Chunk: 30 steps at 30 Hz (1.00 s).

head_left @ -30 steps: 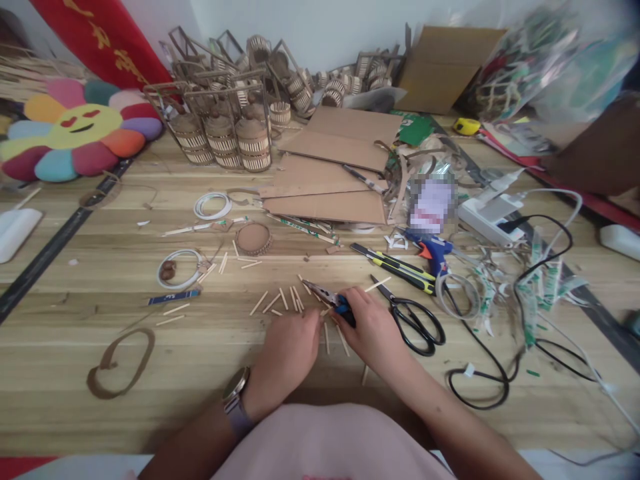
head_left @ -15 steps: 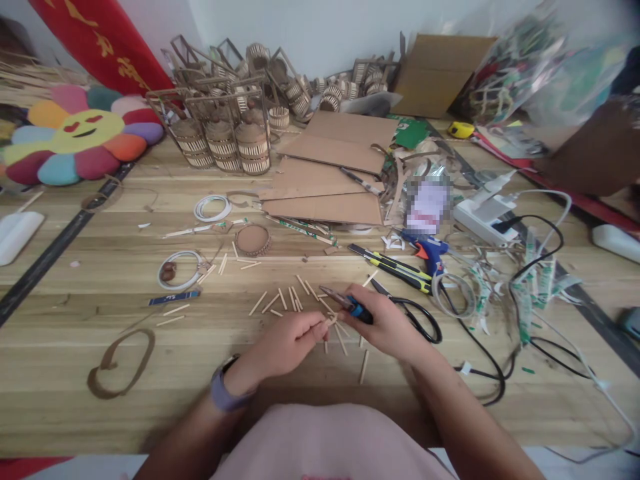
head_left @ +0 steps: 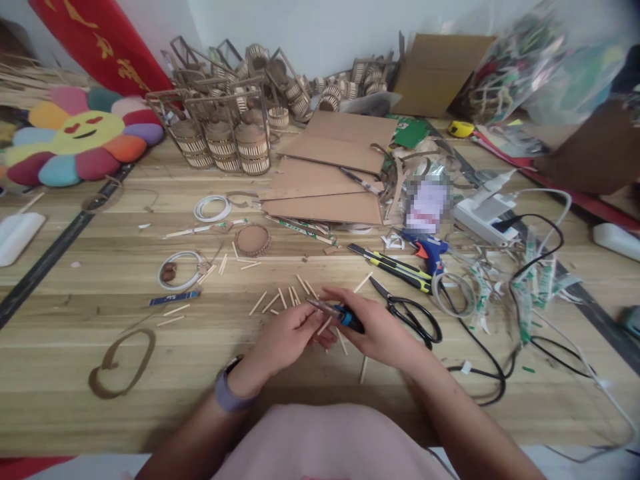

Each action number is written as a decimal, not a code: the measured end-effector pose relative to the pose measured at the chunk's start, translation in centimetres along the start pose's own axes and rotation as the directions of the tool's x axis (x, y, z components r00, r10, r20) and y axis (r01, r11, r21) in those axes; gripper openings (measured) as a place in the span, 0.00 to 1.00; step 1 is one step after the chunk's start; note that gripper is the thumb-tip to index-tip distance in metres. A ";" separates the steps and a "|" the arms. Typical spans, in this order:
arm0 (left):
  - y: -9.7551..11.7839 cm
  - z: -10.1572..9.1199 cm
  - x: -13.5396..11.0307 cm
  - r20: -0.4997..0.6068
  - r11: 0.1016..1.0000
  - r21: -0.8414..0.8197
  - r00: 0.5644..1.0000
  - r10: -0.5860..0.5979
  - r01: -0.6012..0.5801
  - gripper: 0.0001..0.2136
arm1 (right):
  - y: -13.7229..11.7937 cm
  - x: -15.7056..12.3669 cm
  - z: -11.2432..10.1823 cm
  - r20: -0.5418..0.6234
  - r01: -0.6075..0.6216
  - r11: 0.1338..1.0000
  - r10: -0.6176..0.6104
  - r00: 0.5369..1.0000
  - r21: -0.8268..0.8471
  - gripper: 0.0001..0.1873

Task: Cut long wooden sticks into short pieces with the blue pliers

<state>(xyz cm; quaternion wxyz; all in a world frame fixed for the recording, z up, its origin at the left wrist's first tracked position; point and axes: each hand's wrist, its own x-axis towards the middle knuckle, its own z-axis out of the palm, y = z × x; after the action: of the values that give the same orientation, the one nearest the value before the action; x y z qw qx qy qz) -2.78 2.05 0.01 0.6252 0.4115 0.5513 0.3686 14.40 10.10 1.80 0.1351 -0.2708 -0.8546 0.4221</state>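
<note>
My right hand (head_left: 383, 328) is closed around a pair of pliers (head_left: 351, 320) with blue and black handles. The jaws point left, over the fingertips of my left hand (head_left: 285, 337). That hand pinches a short wooden stick (head_left: 325, 327), which slants up to the right just below the pliers. Whether the jaws touch the stick I cannot tell. Several similar loose sticks (head_left: 283, 297) lie on the table beyond my left hand, and others lie partly under both hands. Black-handled scissors (head_left: 413, 317) rest just right of my right hand.
A round shallow base (head_left: 253, 240), white rings (head_left: 212, 208) and a brown strip loop (head_left: 123, 363) lie to the left. Yellow-black cutters (head_left: 395, 268), a blue glue gun (head_left: 431, 250), a tape roll (head_left: 454, 297) and cables crowd the right. Cardboard (head_left: 325, 183) and small baskets (head_left: 220, 143) stand behind.
The pliers and my right hand have shifted slightly left, bringing the jaws over my left fingertips. My left hand has drawn back a little, and more of the scissors shows.
</note>
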 end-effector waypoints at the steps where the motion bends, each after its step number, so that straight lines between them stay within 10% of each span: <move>1: 0.1 0.0 0.0 0.013 1.000 -0.007 1.000 -0.010 0.010 0.15 | 0.1 0.0 0.1 0.005 0.002 1.000 -0.002 1.000 0.004 0.31; 10: 0.5 0.6 -0.5 0.101 0.993 0.008 0.987 -0.121 0.121 0.14 | -0.3 -0.1 0.0 0.165 0.000 1.000 -0.002 0.986 0.011 0.42; 19: 0.7 0.5 0.0 -0.032 0.954 -0.291 0.996 -0.085 0.072 0.18 | -0.7 0.2 1.6 -0.269 0.029 0.996 -0.051 0.962 -0.085 0.23; 30: -0.4 1.6 0.4 -0.147 0.940 -0.341 0.987 -0.063 0.009 0.06 | -0.4 -0.3 4.2 -0.308 -0.008 0.980 -0.055 0.950 -0.199 0.32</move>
<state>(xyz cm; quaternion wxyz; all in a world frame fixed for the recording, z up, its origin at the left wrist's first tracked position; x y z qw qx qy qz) -1.09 2.07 -0.46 0.6484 0.2574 0.5343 0.4774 12.57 7.02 -0.45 0.2459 -0.3358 -0.8633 0.2855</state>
